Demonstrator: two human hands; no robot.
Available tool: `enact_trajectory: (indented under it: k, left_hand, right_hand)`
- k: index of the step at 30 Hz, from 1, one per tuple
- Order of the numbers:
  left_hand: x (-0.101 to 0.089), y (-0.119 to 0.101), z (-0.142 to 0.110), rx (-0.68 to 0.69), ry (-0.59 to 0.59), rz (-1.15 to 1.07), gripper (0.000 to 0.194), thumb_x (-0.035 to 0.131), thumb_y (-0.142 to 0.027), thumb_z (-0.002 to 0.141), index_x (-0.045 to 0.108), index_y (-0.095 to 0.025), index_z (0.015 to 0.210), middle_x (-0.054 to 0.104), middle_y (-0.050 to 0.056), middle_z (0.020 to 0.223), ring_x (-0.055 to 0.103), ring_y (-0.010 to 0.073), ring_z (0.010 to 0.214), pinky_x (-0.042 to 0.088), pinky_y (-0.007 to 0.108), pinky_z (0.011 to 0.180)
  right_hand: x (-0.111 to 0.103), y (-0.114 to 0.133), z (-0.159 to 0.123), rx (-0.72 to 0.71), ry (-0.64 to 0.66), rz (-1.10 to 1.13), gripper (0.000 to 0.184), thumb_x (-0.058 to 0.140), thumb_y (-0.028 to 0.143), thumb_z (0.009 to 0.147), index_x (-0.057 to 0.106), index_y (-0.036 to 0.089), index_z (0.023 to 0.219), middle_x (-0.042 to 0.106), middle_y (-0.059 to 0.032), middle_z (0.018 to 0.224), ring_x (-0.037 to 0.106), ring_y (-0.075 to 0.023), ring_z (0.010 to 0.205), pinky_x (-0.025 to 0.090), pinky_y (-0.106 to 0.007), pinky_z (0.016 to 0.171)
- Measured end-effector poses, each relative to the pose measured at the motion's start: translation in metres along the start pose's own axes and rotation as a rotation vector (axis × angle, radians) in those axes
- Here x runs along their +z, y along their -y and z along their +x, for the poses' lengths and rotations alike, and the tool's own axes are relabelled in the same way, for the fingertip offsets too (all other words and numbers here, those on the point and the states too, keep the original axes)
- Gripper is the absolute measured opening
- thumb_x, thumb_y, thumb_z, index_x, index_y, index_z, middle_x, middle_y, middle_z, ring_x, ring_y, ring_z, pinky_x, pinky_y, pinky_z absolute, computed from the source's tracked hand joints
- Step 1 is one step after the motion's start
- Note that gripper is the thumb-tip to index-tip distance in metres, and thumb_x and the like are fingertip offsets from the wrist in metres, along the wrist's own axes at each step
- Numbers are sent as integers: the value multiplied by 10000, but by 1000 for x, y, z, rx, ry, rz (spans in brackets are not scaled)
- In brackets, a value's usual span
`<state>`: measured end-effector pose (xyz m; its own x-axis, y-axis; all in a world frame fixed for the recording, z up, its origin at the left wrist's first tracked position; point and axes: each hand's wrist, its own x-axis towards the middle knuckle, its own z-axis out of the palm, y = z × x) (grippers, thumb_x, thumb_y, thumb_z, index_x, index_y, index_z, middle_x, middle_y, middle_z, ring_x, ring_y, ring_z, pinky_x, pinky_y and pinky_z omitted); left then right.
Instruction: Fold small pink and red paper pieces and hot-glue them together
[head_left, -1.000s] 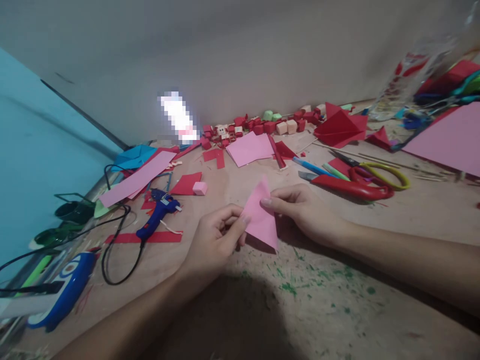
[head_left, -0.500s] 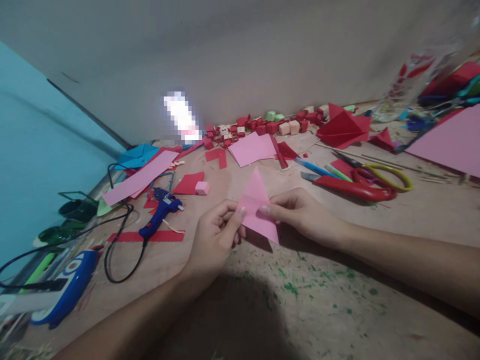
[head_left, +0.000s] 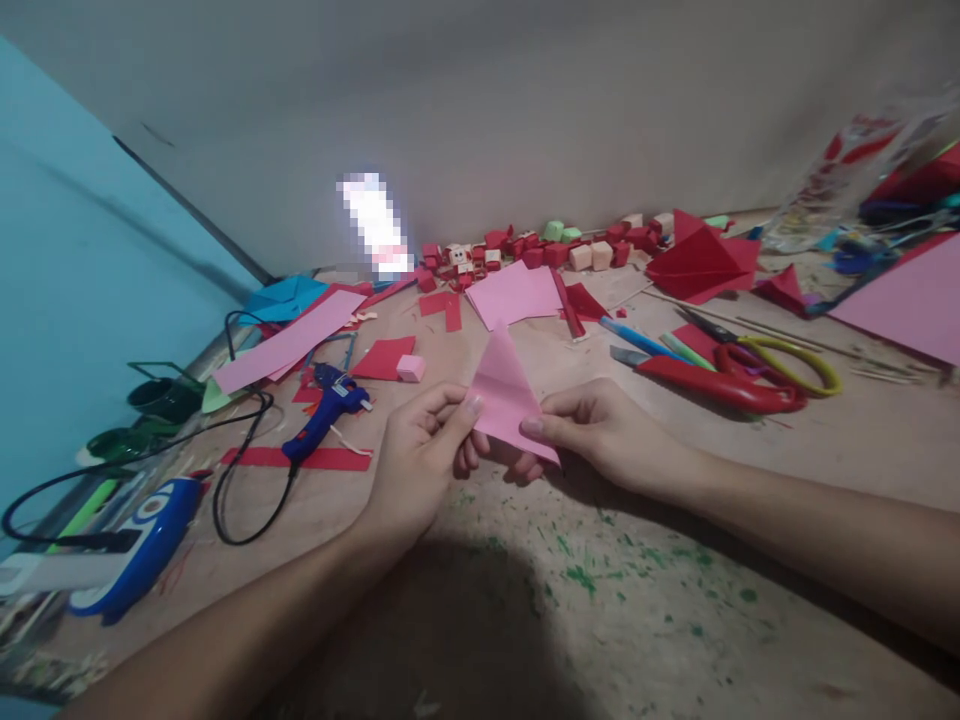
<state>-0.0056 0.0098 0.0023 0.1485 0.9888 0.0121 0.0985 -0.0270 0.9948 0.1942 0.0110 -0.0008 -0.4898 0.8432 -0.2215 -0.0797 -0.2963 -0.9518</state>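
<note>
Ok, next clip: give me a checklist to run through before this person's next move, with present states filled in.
1. Left hand grip on the pink paper: ok, thumb on its left edge.
2. Right hand grip on it: ok, thumb near its lower right.
3. Paper flat on the table: not ok, both hands hold it up.
4. Yellow-handled scissors apart from hands: ok.
5. Glue gun cool: cannot tell.

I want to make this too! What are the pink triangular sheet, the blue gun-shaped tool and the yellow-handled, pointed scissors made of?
Pink triangular sheet: probably matte paper; it's thin and creased.
Blue gun-shaped tool: likely smooth, hard plastic, from its even colour and moulded shape.
Yellow-handled, pointed scissors: handles seem smooth plastic, evenly coloured; blades, slim and dark, probably metal.
</note>
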Motion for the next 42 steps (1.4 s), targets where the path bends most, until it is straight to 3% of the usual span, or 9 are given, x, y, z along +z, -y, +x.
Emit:
enact_trajectory:
  k: [6,12,27,36,42]
  left_hand:
    - [-2,1,3,-6,-28,-50,231,650,-342,936,616,-158,799,619,-21,569,532,94,456,423,203,449]
    - [-6,3,6,39,-52,-110,225,642,-362,946,608,-175,826,621,-28,605,534,97,476,423,199,431]
    - [-8,1,10,31,-61,-150,190,667,-333,926,623,-174,831,615,-22,639,529,100,508,440,194,432]
    - [-8,0,7,51,-52,-113,200,650,-352,940,632,-177,845,603,-30,631,527,99,508,434,197,438]
    - [-6,2,6,38,-36,-76,197,645,-337,946,638,-172,839,619,-25,617,534,102,501,435,209,449]
  right_hand:
    - [-4,6,2,-47,37,-175,393,708,494,878,798,128,769,800,-118,795,750,-200,727,565,-297,714]
    - [-6,5,2,-41,72,-78,335,679,419,922,800,118,843,806,-130,864,759,-187,767,575,-295,770]
    - [-4,16,0,-22,-4,-187,312,706,410,899,819,126,841,805,-141,841,737,-186,711,498,-265,608]
    - [-6,5,0,-42,13,-43,265,737,410,865,809,163,801,798,-107,841,733,-198,752,548,-318,728]
    - [-4,4,2,-62,-1,-141,307,723,458,870,813,176,786,795,-100,806,733,-207,726,533,-307,670]
